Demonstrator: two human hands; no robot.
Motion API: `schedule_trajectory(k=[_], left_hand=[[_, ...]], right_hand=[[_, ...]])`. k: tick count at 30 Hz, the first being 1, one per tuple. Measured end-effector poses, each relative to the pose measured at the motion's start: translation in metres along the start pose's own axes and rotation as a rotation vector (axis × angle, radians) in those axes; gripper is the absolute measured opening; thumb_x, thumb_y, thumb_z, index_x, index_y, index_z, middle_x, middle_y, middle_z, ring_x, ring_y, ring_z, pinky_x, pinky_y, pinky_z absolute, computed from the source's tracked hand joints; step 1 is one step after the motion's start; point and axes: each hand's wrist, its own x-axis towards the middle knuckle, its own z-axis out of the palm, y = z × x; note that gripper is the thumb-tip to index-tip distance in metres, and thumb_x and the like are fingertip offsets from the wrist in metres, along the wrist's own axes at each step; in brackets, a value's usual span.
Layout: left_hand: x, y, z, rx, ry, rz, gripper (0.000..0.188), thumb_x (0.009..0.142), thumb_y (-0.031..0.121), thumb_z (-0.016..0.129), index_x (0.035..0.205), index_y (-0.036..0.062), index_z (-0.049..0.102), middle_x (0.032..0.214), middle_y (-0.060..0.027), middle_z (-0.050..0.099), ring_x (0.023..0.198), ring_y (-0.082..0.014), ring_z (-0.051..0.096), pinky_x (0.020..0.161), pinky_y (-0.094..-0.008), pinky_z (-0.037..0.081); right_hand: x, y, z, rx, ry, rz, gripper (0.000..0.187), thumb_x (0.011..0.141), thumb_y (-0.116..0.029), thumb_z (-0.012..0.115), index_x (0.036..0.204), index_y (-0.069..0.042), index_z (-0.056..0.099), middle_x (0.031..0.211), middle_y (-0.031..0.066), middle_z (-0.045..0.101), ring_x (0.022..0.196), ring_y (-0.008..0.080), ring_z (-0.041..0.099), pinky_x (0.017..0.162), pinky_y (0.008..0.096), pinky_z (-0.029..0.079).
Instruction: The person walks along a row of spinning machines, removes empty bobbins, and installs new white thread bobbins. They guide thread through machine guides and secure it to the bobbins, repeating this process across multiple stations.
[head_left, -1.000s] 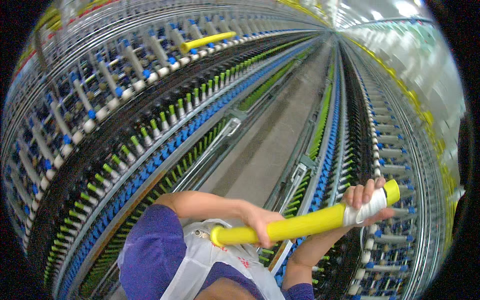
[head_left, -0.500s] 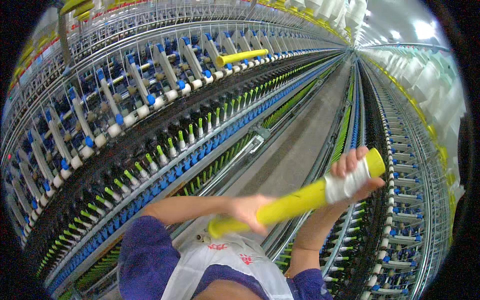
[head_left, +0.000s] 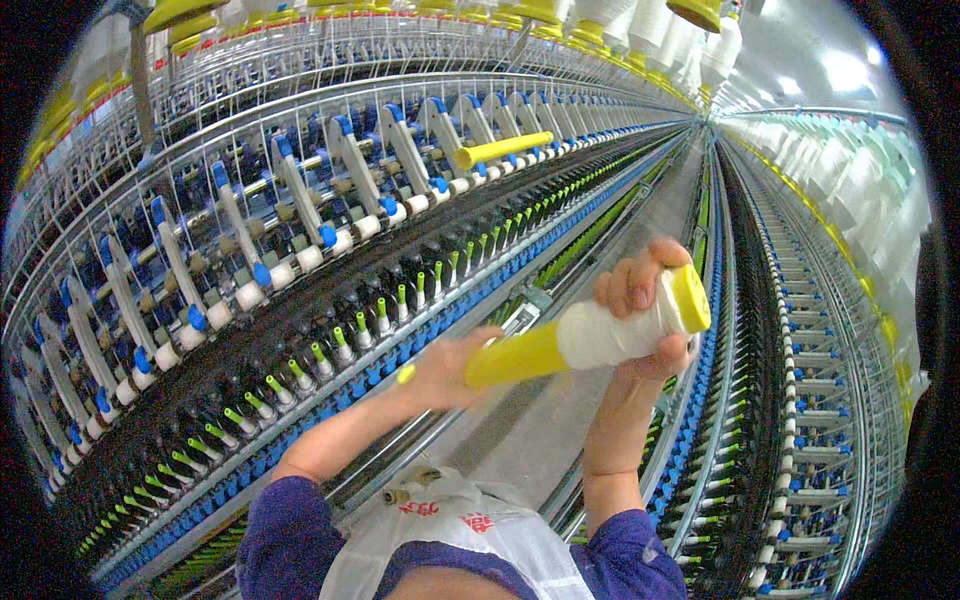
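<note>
A long yellow tube [head_left: 515,358] with white yarn [head_left: 605,335] wound round its upper right part lies slantwise before me, above the aisle. My right hand [head_left: 648,290] is closed round the yarn-covered part near the right end, thumb below and fingers above. My left hand [head_left: 445,370], somewhat blurred, wraps round the lower left part, and a bit of yellow shows past its wrist side. The tube's end face points up to the right.
Spinning frames run along both sides, with rows of green-tipped spindles [head_left: 362,330] on the left. A second yellow tube [head_left: 503,150] lies across the left frame's rollers. White yarn packages [head_left: 840,165] hang at the upper right. A narrow aisle floor [head_left: 565,405] runs between.
Both hands and the tube have moved; the right end shifted left and slightly up, and the left hand rose leftward. More white yarn shows on the tube. The view has shifted slightly.
</note>
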Motion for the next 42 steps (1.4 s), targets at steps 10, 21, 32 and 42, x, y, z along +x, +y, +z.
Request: schedule_trajectory(k=[10,21,32,42], left_hand=[[-0.012,0.017,0.004,-0.746,-0.986,0.103,0.042,0.070,0.021,0.072,0.106,0.0048,0.058,0.088,-0.0101,0.064,0.082,-0.0187,0.062,0.075,-0.0324,0.048],[-0.001,0.000,0.004,-0.365,-0.606,-0.219,0.060,0.063,0.023,0.081,0.114,0.0035,0.056,0.084,-0.0028,0.065,0.074,-0.0136,0.061,0.071,-0.0304,0.049],[0.004,-0.012,0.013,0.147,-0.208,-0.056,0.041,0.069,0.020,0.075,0.103,0.0043,0.058,0.081,-0.0091,0.065,0.073,-0.0225,0.064,0.068,-0.0353,0.050],[0.004,-0.006,-0.005,0.632,0.392,-0.007,0.045,0.069,0.024,0.072,0.105,0.0039,0.055,0.076,-0.0138,0.064,0.067,-0.0275,0.063,0.059,-0.0381,0.050]], right_hand=[[-0.016,-0.015,-0.001,0.145,0.109,-0.114,0.075,0.067,-0.056,0.074,0.109,-0.001,0.046,0.071,0.0151,0.056,0.056,0.0254,0.058,0.049,0.0354,0.051],[-0.006,-0.005,-0.015,-0.065,0.284,-0.248,0.107,0.062,-0.050,0.081,0.140,-0.006,0.020,0.109,0.0194,0.056,0.073,0.0262,0.063,0.060,0.0364,0.055],[-0.003,0.015,-0.024,-0.084,0.101,-0.175,0.053,0.081,-0.026,0.068,0.126,-0.015,0.041,0.121,0.0206,0.045,0.086,0.0245,0.058,0.062,0.0364,0.055],[0.009,0.030,-0.031,-0.614,0.596,-0.273,0.048,0.079,-0.009,0.068,0.119,-0.002,0.042,0.104,0.0194,0.058,0.077,0.0222,0.062,0.063,0.0352,0.056]])
